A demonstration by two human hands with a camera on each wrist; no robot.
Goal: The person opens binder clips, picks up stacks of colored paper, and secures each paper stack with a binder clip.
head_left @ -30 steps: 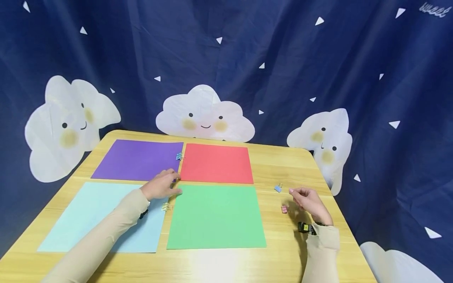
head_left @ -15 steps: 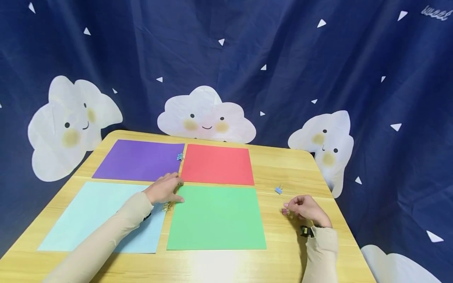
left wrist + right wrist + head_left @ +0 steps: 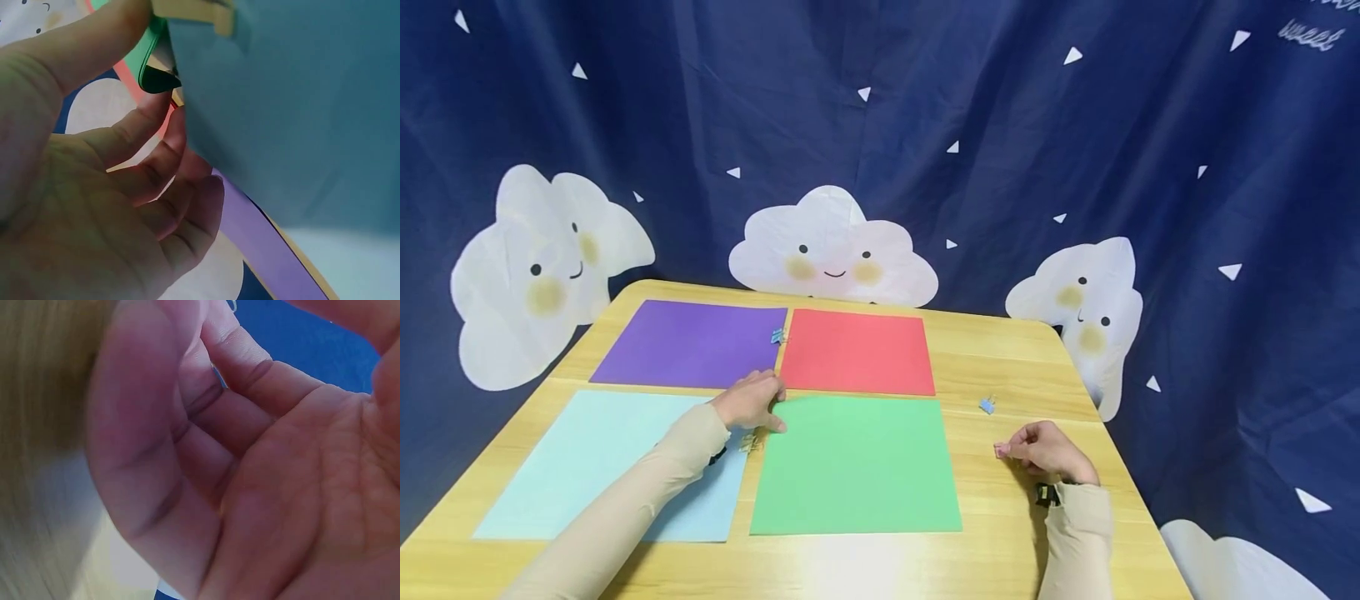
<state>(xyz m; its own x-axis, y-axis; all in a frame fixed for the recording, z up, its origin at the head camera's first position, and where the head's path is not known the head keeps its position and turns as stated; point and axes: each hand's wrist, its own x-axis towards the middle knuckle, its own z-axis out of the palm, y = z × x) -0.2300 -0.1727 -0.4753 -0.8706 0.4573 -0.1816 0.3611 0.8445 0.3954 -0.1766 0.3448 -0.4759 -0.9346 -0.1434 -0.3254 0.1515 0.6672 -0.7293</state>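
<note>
My left hand [image 3: 752, 402] is at the back left corner of a green sheet of paper [image 3: 857, 467]. In the left wrist view, that corner [image 3: 157, 79] bends up between the thumb and index finger, which pinch it. Beside this hand, a yellow binder clip [image 3: 749, 442] sits at the right edge of a light blue sheet [image 3: 580, 467]. To the right, my right hand [image 3: 1052, 452] pinches a pink binder clip [image 3: 1002, 450] between thumb and fingertips. The right wrist view shows the curled fingers, but the clip is hidden there. A blue binder clip [image 3: 987, 406] lies just behind.
Behind the front sheets lie a purple sheet [image 3: 692, 342] and a red sheet [image 3: 857, 350]. A teal binder clip [image 3: 777, 337] sits at the purple sheet's right edge. The wooden table [image 3: 1000, 350] ends against a dark blue curtain [image 3: 820, 108] printed with clouds.
My right hand has moved down and left from beside the blue binder clip and taken hold of the pink one. The left hand has shifted slightly at the green sheet's corner.
</note>
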